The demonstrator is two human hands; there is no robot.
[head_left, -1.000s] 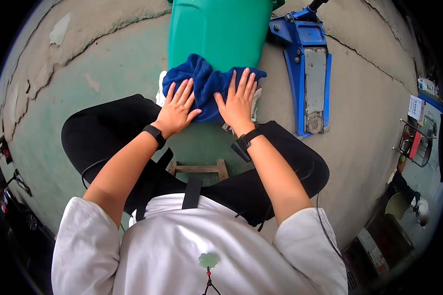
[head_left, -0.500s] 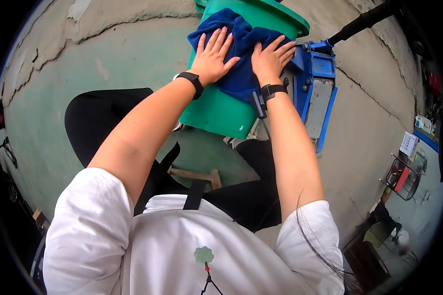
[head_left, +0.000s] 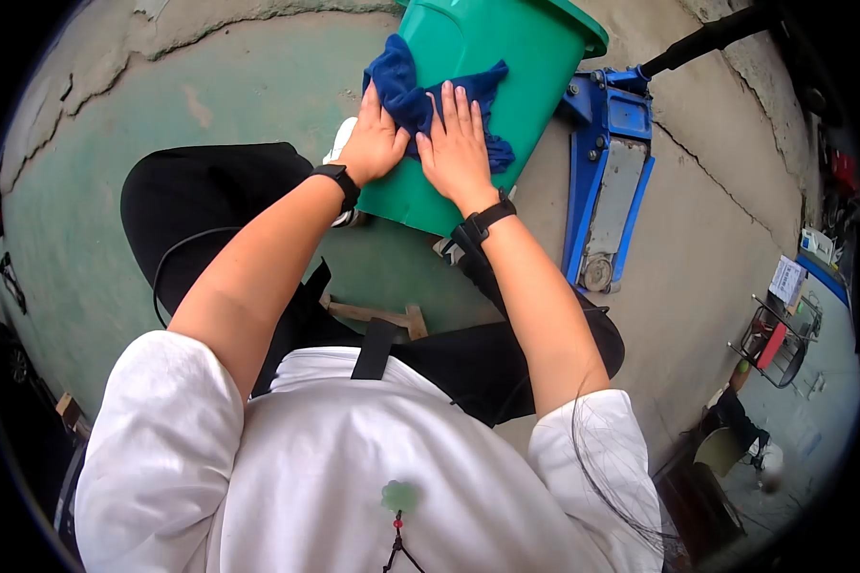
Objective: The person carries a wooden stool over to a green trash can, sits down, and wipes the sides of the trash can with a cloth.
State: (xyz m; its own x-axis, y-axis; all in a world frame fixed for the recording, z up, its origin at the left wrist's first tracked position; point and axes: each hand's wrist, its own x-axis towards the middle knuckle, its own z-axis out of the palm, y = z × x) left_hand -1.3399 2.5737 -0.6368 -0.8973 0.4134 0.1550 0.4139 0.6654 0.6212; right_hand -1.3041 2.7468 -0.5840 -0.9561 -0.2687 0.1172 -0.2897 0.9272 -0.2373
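Observation:
A dark blue cloth (head_left: 401, 88) lies bunched and creased on the side of a green plastic bin (head_left: 492, 43). My left hand (head_left: 371, 145) is on the cloth's lower left part, by the bin's left edge, its fingers stretched out. Beside it, my right hand (head_left: 457, 148) rests flat on the middle of the cloth, fingers extended and pointing away from me. Neither hand's fingers are wrapped round anything. Part of the cloth is hidden under both hands, and a fold sticks out to the right of my right hand.
A blue floor jack (head_left: 613, 181) with a long black handle (head_left: 707, 43) stands right of the bin. Between my legs is a wooden piece (head_left: 377, 313). At the far right are a wire rack (head_left: 779, 339) and a paper sheet (head_left: 786, 279). Cracks run through the concrete floor.
Both hands have moved left, my right hand the most, and sit closer together. The cloth, spread wide before, is now bunched toward the left, baring more of the bin's green side.

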